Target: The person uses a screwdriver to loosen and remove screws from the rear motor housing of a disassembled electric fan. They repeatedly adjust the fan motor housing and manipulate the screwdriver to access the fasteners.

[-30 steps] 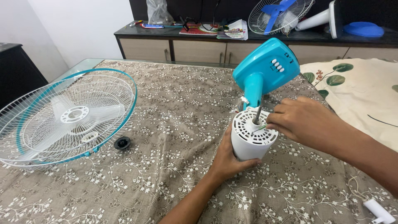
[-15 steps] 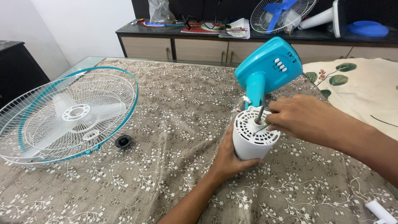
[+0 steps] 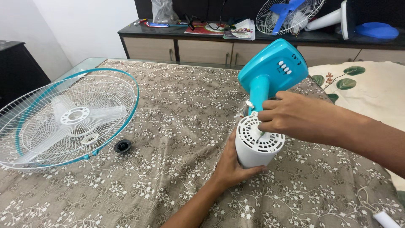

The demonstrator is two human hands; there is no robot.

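Wire fan guard (image 3: 67, 118) with white blades inside and a teal rim lies flat at the left of the tabletop (image 3: 177, 101), which is covered by a brown floral cloth. Just right of its near edge sits a small black round cap (image 3: 122, 146). Right of centre, the left hand (image 3: 233, 162) comes up from the near side and wraps around the lower left of the white motor housing (image 3: 256, 143), its grip closed on the housing's side and holding it tilted off the cloth. The housing's vented end faces up, so it sits above and to the right of that palm. The right hand (image 3: 291, 116) reaches in from the right, with fingertips pinched narrowly on the vented face by the metal shaft; what they hold I cannot tell. A teal fan base (image 3: 273, 71) with white buttons rises just behind. At the far right near corner lies a white plastic piece (image 3: 386, 219).
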